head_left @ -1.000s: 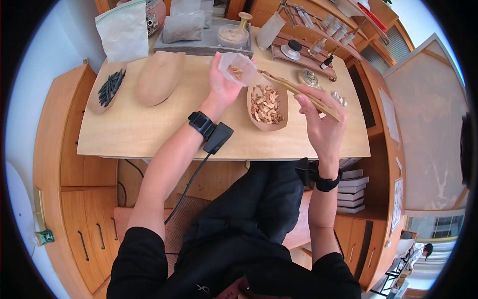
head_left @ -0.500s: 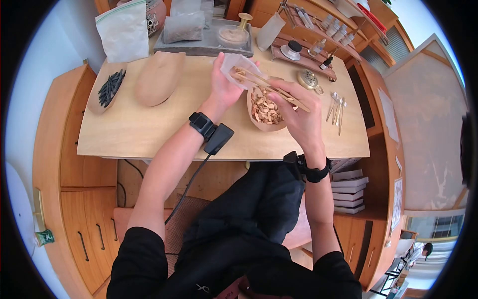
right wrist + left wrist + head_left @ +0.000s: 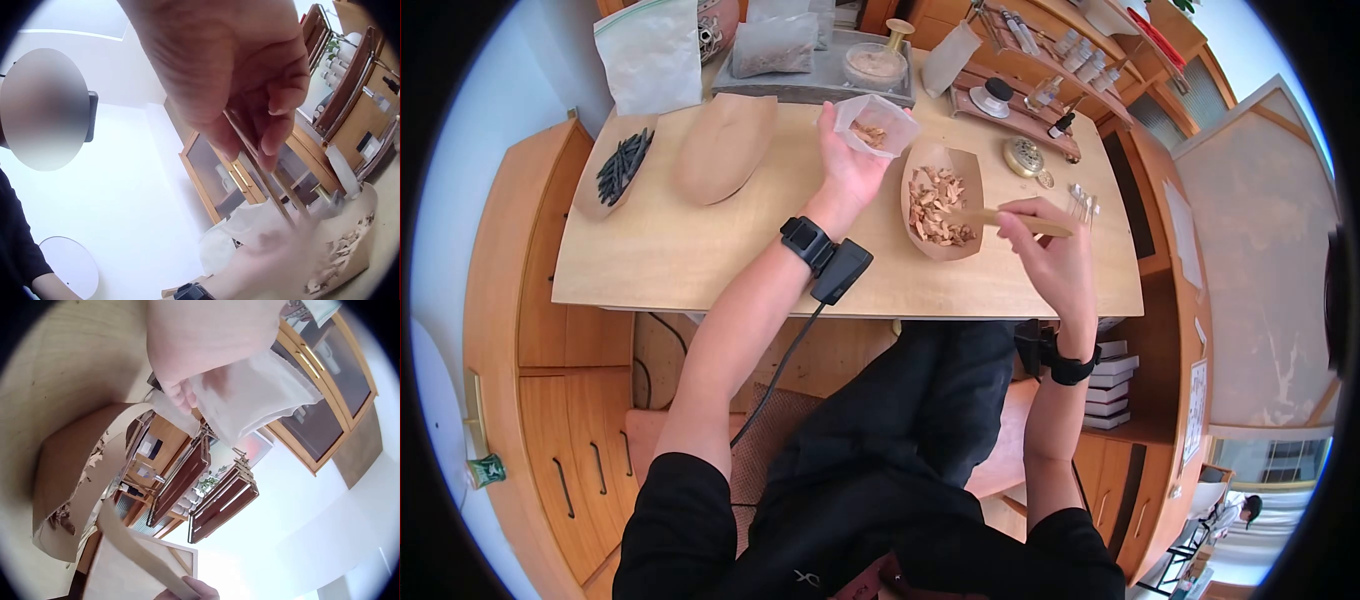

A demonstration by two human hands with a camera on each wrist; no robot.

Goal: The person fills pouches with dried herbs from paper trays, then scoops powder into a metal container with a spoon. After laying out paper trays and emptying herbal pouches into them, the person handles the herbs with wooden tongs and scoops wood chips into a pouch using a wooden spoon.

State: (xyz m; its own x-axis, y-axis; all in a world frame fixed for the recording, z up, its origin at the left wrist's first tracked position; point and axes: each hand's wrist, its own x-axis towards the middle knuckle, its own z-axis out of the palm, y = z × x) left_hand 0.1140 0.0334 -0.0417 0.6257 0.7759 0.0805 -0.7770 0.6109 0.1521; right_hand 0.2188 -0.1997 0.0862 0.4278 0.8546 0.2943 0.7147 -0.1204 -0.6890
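Note:
My left hand (image 3: 855, 175) holds a translucent white bag (image 3: 885, 115) with its mouth open and some light brown chips inside. In my right hand (image 3: 1055, 262) I pinch wooden tweezers (image 3: 1025, 223), their tips down among the wood chips (image 3: 935, 190) in a brown paper tray (image 3: 967, 170). In the right wrist view the two arms of the tweezers (image 3: 269, 187) run down from between thumb and fingers. The left wrist view shows the bag (image 3: 250, 394) under the left hand and the curved tweezers close beside the tray (image 3: 62, 450).
Dark sticks (image 3: 622, 165) lie in a paper tray at the left, beside another oval paper tray (image 3: 722, 150). Behind stand a grey tray (image 3: 830, 95) and a white zip bag (image 3: 650, 60). To the right are a round metal burner (image 3: 1022, 155), small metal tools (image 3: 1085, 203) and a bottle rack (image 3: 1010, 105).
The right hand brought the tweezers to the bag's mouth, then drew them back right and down into the chip tray. The left hand has stayed nearly in place, holding the bag.

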